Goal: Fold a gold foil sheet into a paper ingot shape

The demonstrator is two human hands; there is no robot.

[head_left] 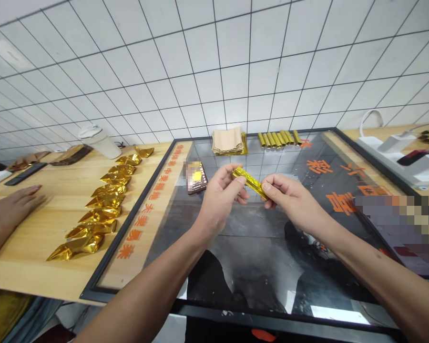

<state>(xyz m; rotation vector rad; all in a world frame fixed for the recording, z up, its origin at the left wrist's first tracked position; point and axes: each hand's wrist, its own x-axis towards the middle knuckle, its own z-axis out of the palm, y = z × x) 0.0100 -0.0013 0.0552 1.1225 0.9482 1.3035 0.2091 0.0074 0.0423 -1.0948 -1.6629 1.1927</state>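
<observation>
Above the dark glass panel [250, 257], a narrow folded strip of gold foil paper [249, 182] is stretched between both hands. My left hand [226, 188] pinches its upper left end between thumb and fingers. At the lower right end, the fingertips of my right hand [280, 190] grip it. Behind the hands lies a stack of brown and gold paper sheets [228, 141]. Right of that stack, several rolled gold paper tubes [279, 138] lie side by side.
Several folded gold foil ingots [103, 200] line the wooden table [32, 228] on the left. Another person's hand [25, 202] rests beyond them. A phone [196, 177] lies on the glass. A lidded cup [99, 141] stands by the tiled wall; a power strip [396, 157] sits right.
</observation>
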